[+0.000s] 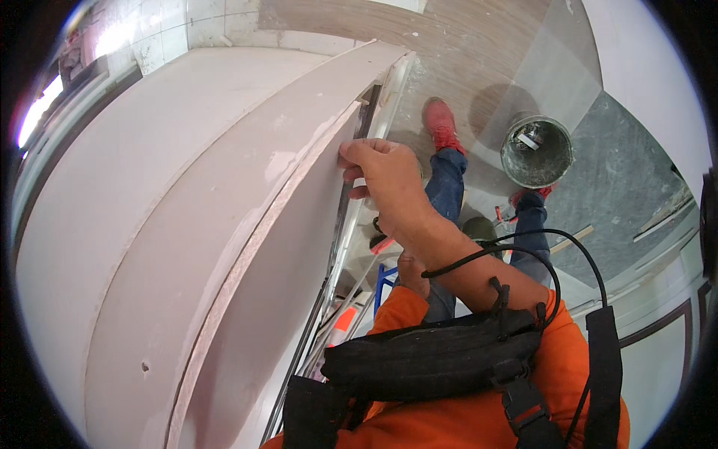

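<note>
My right hand (380, 166) is raised at the pale face of a large board (295, 213), close to the board's rough cut edge (243, 262). Its fingers are curled in, and the thumb and a fingertip meet beside the board. Anything small between them is hidden. Lower down, my left hand (411, 271) shows only in part behind my right forearm, below the board's side. Its fingers are out of sight. Broad pale panels (191, 194) with smeared patches and a small hole stretch leftward from the cut edge.
A dirty bucket (557, 170) with a pale item inside stands on the floor by my red shoes (441, 123). Metal rails run along the board's right side. A blue frame (385, 283) and an orange-and-white object (344, 320) sit below my hands. Black cables loop over my right arm.
</note>
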The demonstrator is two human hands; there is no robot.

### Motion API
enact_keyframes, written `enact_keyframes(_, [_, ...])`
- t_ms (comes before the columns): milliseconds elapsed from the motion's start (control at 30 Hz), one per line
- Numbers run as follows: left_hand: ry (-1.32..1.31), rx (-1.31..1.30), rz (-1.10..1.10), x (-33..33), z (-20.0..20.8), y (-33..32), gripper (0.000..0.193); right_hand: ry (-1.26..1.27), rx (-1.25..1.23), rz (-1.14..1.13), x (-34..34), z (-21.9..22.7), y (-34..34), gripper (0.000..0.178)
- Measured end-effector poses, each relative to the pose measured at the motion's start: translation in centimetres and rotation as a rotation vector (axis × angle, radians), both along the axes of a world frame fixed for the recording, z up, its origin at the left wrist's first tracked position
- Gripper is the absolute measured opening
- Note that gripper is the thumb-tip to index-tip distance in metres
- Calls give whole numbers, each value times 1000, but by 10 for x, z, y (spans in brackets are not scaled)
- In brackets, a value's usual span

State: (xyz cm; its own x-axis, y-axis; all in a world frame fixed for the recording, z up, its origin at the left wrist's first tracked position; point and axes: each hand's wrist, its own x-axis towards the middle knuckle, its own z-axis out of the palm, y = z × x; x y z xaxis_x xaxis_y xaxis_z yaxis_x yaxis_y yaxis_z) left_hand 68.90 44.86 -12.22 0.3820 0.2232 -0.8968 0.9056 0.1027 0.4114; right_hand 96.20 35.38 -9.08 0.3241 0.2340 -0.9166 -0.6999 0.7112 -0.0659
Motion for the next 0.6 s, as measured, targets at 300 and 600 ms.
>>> enact_keyframes(300, [-49, 14, -68, 5, -4, 5, 23, -602, -771, 168, -13, -19, 19, 16])
enact_keyframes(600, [-62, 28, -124, 4, -8, 8, 23, -422, -415, 88, -25, -29, 27, 16])
